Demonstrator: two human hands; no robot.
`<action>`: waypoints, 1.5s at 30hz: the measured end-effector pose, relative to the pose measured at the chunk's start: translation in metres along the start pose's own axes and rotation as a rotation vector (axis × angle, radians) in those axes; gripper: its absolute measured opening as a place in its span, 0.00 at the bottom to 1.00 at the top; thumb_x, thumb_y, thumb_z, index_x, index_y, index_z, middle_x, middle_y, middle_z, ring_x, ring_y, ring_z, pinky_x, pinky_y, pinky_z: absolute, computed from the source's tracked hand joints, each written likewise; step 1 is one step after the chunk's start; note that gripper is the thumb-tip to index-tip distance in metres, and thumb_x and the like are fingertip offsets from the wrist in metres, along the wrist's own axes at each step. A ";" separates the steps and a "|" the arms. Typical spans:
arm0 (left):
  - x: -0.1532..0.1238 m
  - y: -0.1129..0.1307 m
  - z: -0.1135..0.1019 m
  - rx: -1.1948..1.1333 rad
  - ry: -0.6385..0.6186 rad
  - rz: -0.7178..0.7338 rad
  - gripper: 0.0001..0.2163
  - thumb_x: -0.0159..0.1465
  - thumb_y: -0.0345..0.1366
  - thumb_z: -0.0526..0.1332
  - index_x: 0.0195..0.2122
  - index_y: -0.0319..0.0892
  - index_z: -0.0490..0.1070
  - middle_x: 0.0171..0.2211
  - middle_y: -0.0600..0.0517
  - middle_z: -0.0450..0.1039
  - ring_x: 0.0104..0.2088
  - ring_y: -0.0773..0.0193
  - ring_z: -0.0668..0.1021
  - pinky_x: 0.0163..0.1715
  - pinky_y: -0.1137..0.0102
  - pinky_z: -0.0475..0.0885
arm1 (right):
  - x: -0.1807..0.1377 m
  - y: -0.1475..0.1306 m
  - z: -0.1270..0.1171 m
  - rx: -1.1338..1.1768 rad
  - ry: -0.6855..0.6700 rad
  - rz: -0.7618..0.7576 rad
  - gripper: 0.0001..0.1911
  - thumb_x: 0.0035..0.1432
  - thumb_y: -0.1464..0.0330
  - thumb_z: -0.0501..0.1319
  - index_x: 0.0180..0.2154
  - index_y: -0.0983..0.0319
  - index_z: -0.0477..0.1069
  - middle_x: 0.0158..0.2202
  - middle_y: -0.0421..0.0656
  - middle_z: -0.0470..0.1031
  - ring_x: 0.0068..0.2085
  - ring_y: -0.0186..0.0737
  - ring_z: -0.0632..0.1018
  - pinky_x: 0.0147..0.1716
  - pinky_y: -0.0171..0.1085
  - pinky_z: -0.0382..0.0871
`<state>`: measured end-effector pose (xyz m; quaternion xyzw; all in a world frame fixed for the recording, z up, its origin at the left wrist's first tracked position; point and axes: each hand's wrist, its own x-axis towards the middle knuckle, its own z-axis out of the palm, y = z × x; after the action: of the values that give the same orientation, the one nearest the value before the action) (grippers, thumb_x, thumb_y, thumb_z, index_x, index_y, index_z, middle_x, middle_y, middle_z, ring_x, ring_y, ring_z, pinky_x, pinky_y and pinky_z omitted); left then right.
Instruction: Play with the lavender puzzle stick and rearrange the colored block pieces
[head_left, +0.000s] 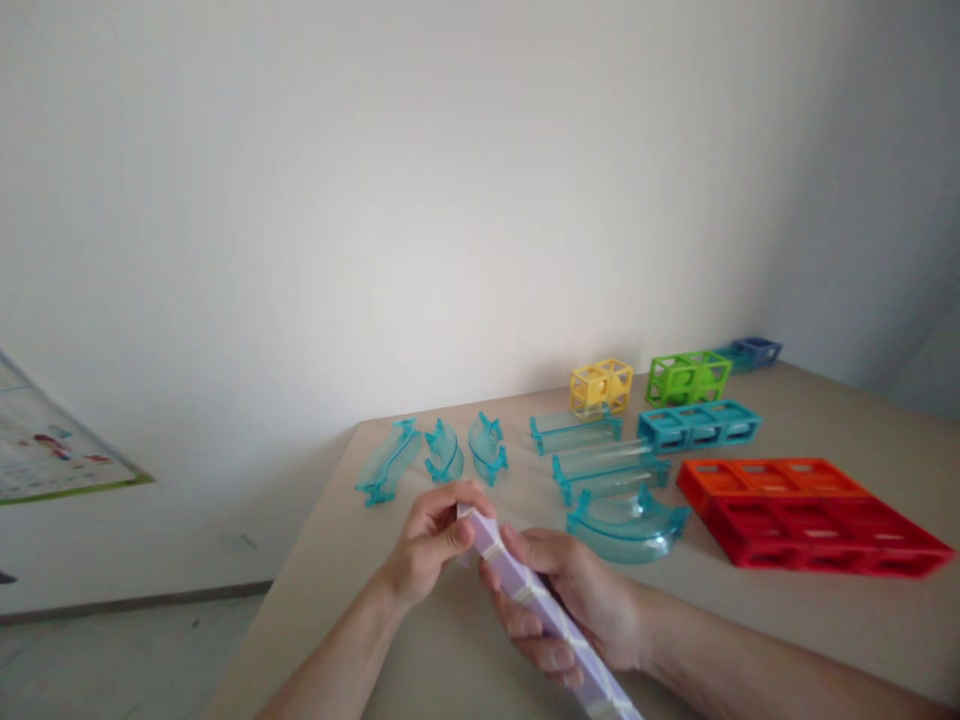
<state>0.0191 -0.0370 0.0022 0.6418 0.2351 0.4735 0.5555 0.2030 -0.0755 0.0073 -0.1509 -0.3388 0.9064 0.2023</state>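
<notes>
A long, narrow lilac box with pale stripes slants from the middle of the view down to the bottom edge. At its upper end my left hand pinches the tip between thumb and fingers. My right hand wraps around its middle, thumb on one side and fingers beneath. The lower end runs out of view. Just beyond the hands lie a curved clear-blue track piece and a short curved track piece.
More clear-blue track pieces lie across the tan table. Red frame blocks, orange ones, a blue block row, green blocks and yellow blocks stand to the right. A white wall rises behind.
</notes>
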 end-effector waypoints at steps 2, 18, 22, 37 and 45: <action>-0.001 0.000 0.001 -0.005 -0.002 0.003 0.15 0.54 0.49 0.66 0.32 0.42 0.76 0.27 0.51 0.67 0.34 0.60 0.71 0.34 0.68 0.63 | 0.001 0.001 -0.002 0.053 -0.031 0.033 0.21 0.61 0.49 0.48 0.34 0.60 0.65 0.19 0.34 0.61 0.12 0.27 0.60 0.09 0.26 0.58; -0.003 0.010 -0.007 -0.063 -0.221 -0.136 0.21 0.53 0.54 0.64 0.31 0.39 0.73 0.24 0.51 0.66 0.23 0.68 0.67 0.25 0.73 0.60 | 0.005 0.007 -0.002 -0.039 -0.176 0.157 0.25 0.58 0.48 0.49 0.38 0.64 0.66 0.17 0.38 0.68 0.11 0.34 0.69 0.07 0.31 0.64; 0.000 0.007 -0.017 -0.026 -0.135 -0.200 0.21 0.52 0.54 0.65 0.32 0.38 0.70 0.22 0.54 0.64 0.20 0.72 0.62 0.19 0.75 0.53 | -0.001 0.005 0.011 -0.416 0.086 -0.125 0.18 0.50 0.58 0.66 0.35 0.63 0.65 0.19 0.35 0.70 0.12 0.28 0.68 0.11 0.25 0.62; 0.003 0.010 -0.014 -0.005 -0.246 -0.146 0.33 0.40 0.46 0.75 0.47 0.43 0.68 0.29 0.54 0.69 0.23 0.72 0.67 0.21 0.77 0.58 | -0.004 0.001 0.016 -0.442 0.120 -0.120 0.20 0.56 0.54 0.59 0.41 0.63 0.65 0.17 0.33 0.68 0.10 0.29 0.67 0.08 0.25 0.59; 0.004 0.007 -0.013 0.186 -0.141 -0.007 0.36 0.46 0.46 0.73 0.56 0.42 0.66 0.49 0.41 0.71 0.45 0.54 0.71 0.45 0.67 0.63 | -0.006 0.007 0.026 -0.815 0.477 -0.258 0.15 0.59 0.57 0.56 0.36 0.62 0.66 0.15 0.33 0.64 0.13 0.32 0.69 0.09 0.26 0.58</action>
<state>0.0083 -0.0295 0.0097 0.7217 0.2404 0.4013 0.5102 0.1962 -0.0975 0.0221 -0.3779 -0.6262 0.6078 0.3094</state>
